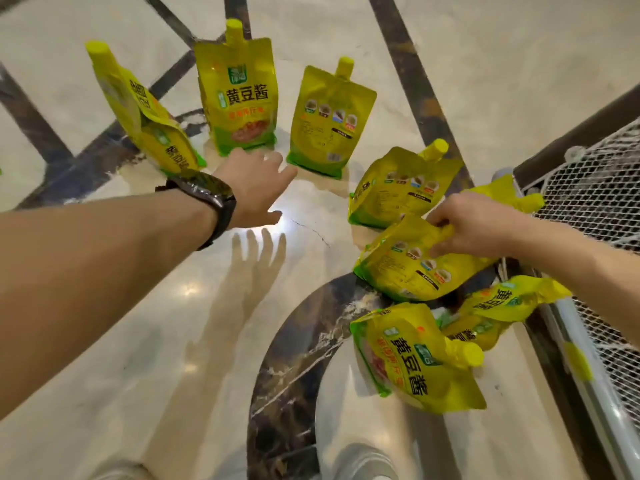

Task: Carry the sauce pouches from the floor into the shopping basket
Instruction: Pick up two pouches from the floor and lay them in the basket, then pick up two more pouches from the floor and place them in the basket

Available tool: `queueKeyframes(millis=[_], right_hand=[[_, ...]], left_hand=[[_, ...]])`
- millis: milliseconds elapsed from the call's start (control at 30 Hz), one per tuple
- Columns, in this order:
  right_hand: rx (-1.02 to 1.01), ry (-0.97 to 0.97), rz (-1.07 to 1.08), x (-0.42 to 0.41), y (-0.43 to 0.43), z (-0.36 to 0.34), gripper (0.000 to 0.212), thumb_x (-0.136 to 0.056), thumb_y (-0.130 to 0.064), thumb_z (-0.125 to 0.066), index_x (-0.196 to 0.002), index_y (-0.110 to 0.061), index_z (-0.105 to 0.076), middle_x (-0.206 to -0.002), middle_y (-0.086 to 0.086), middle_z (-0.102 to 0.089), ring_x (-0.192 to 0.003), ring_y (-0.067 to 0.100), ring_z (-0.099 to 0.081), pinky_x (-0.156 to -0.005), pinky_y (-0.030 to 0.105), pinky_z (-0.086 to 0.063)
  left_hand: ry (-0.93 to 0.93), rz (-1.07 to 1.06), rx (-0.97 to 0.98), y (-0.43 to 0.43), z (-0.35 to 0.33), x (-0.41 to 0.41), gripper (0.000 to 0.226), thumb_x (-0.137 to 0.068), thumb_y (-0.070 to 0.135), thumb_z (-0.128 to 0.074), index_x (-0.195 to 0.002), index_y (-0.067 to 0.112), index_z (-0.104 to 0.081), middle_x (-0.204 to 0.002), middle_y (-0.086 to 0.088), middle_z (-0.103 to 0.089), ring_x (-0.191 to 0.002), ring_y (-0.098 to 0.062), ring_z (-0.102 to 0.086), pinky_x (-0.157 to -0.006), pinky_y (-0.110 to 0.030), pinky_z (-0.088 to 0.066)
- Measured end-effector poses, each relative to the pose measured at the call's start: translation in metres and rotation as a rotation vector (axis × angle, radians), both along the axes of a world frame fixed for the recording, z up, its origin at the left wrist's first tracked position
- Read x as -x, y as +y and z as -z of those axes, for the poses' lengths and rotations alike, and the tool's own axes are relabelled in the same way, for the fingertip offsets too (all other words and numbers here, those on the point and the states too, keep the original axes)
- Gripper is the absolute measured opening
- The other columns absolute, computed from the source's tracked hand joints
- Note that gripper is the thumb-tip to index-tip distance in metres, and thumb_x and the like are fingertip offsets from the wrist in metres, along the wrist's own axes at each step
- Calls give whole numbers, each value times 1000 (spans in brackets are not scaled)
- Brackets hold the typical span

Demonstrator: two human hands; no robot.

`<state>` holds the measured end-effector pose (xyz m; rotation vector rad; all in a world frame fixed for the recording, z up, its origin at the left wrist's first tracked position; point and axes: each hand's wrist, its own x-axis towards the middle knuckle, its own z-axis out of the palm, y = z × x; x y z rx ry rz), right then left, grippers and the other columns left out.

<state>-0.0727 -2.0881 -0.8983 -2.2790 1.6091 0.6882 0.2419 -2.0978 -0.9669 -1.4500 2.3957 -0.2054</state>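
Pickup underway. Right hand (pixel 474 226) is pinching tilted pouch (pixel 408 265) by its spout. Left hand (pixel 256 188), fingers spread, is reaching; upright pouch (pixel 239 98) just beyond fingertips. Next, likely: gripping it, carrying both to basket (pixel 595 181).

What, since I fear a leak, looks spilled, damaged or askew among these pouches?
No spill shows. Only the two far pouches stand upright; the left pair lean askew, and tipped pouches lie by the basket, one pouch gripped by the right hand. A thin dark crack crosses the pale floor near the middle.
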Motion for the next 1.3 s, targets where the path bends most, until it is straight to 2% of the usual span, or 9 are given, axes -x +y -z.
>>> queueKeyframes(millis=[167, 400, 533, 700, 867, 967, 1033, 1133, 1300], right_hand=[[59, 99, -153, -20, 1, -9, 36, -79, -34, -80, -106, -12, -72, -102, 10, -71, -99, 33, -63, -72, 35, -48], [193, 85, -499, -76, 2, -15, 14, -76, -7, -64, -86, -16, -68, -91, 7, -67, -89, 33, -63, -61, 34, -44], [226, -141, -744, -112, 8, -22, 11, -82, -6, -61, -81, -15, -67, -97, 5, -65, -98, 30, -56, -76, 40, -43], [245, -45, -944, -146, 30, 4, 29, -99, -22, -41, -110, -19, -67, -140, 3, -50, -128, 24, -42, -99, 38, -35], [187, -563, -633, -139, 48, 8, 36, -74, 1, -53, -108, -6, -63, -133, 16, -52, -118, 34, -50, -89, 42, -45], [141, -744, -164, -132, 62, 18, 42, -84, -22, -63, -125, -18, -52, -122, 1, -53, -107, 17, -54, -82, 37, -50], [101, -680, -2, -135, 60, 25, 38, -88, -35, -68, -120, -18, -57, -104, -2, -64, -89, 16, -62, -73, 35, -51], [128, -530, -77, -137, 46, 27, 13, -91, -19, -62, -90, -7, -66, -82, 9, -68, -76, 31, -61, -67, 43, -49], [64, -522, -138, -126, 17, 12, 11, -96, -5, -57, -98, -2, -66, -92, 9, -69, -85, 29, -61, -73, 42, -49]], left_hand=[[58, 5, 13, 12, -24, 15, 62, -94, 59, -52, -137, 17, -36, -121, -11, -52, -104, -32, -58, -65, -38, -36], [71, 1, 2, 14, -39, -4, 62, -96, 53, -52, -142, 15, -34, -130, -12, -51, -114, -33, -56, -93, -46, -48], [121, -24, -7, 12, -44, -12, 66, -96, 48, -56, -146, 15, -30, -135, -13, -47, -118, -33, -53, -91, -44, -48], [241, 55, -113, 21, -41, -8, 64, -93, 34, -62, -149, 22, -32, -136, -7, -47, -121, -29, -53, -86, -39, -43], [255, 48, -349, 20, -39, -15, 35, -88, 32, -68, -120, 19, -62, -114, -6, -64, -104, -31, -62, -83, -44, -53], [320, 16, -383, 17, -39, -16, 33, -91, 36, -67, -121, 21, -69, -116, -7, -69, -107, -31, -62, -87, -42, -52], [346, 7, -396, 15, -37, -14, 32, -94, 36, -65, -121, 20, -71, -117, -8, -70, -109, -31, -62, -90, -42, -51], [370, -5, -437, 10, -36, -15, 29, -97, 31, -63, -120, 15, -72, -117, -10, -70, -107, -31, -62, -89, -41, -50], [482, -36, -529, 8, -39, -26, 28, -98, 35, -62, -97, 10, -74, -83, -7, -69, -67, -20, -53, -56, -27, -36]])
